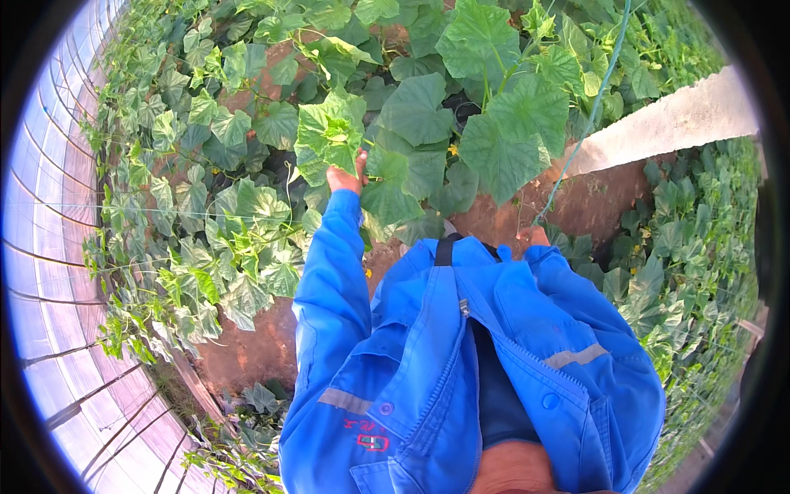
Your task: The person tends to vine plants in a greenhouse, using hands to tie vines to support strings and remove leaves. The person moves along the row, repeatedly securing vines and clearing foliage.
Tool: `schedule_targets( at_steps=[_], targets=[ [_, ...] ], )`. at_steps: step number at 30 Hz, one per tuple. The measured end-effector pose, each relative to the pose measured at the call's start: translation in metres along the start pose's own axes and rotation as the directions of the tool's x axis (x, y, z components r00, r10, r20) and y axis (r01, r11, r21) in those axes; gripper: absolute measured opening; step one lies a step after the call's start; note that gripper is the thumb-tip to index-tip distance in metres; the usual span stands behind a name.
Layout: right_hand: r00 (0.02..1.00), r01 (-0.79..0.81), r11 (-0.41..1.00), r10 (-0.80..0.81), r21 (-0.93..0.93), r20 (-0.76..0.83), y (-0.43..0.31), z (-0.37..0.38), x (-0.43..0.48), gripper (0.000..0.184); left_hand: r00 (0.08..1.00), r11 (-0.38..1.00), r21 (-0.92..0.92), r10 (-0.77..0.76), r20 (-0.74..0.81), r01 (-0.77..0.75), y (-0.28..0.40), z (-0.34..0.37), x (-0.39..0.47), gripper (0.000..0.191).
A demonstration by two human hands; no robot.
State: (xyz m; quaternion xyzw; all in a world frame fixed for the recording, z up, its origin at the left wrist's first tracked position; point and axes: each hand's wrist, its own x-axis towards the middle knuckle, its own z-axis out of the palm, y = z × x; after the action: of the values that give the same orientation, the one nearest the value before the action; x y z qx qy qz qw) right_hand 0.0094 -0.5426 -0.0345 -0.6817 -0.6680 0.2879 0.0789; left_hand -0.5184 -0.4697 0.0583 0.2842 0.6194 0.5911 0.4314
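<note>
In the head view, my left hand (349,177) is curled around the upper part of a cucumber vine (333,133), just under its leafy growing tip. Leaves hide most of those fingers and the stem inside them. Lower and to the right, my right hand (534,236) grips a blue-green twine (586,126). That line slants from the fist up past the top edge of the picture. Between the two hands spread broad cucumber leaves (419,111), with a small yellow flower (453,149) among them.
A pale post or strip (666,120) slants across the right side. More cucumber plants (247,222) crowd the left, and another row (691,234) stands at right. Brown soil (259,346) shows between rows. The ribbed plastic greenhouse wall (55,247) curves along the left.
</note>
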Motion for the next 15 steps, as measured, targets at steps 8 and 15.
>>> schedule_targets(
  at_steps=[8,15],
  targets=[
    [0.887,0.43,0.89,-0.387,-0.149,0.252,-0.196,-0.088,0.025,0.039,0.998,0.997,0.05,-0.056,0.01,0.055,-0.024,0.024,0.011,0.022],
    [0.773,0.602,0.753,-0.633,0.265,0.041,-0.335,-0.074,0.066,0.07,0.998,0.991,0.121,0.058,-0.008,-0.057,-0.042,0.038,0.0,0.007]
  ],
)
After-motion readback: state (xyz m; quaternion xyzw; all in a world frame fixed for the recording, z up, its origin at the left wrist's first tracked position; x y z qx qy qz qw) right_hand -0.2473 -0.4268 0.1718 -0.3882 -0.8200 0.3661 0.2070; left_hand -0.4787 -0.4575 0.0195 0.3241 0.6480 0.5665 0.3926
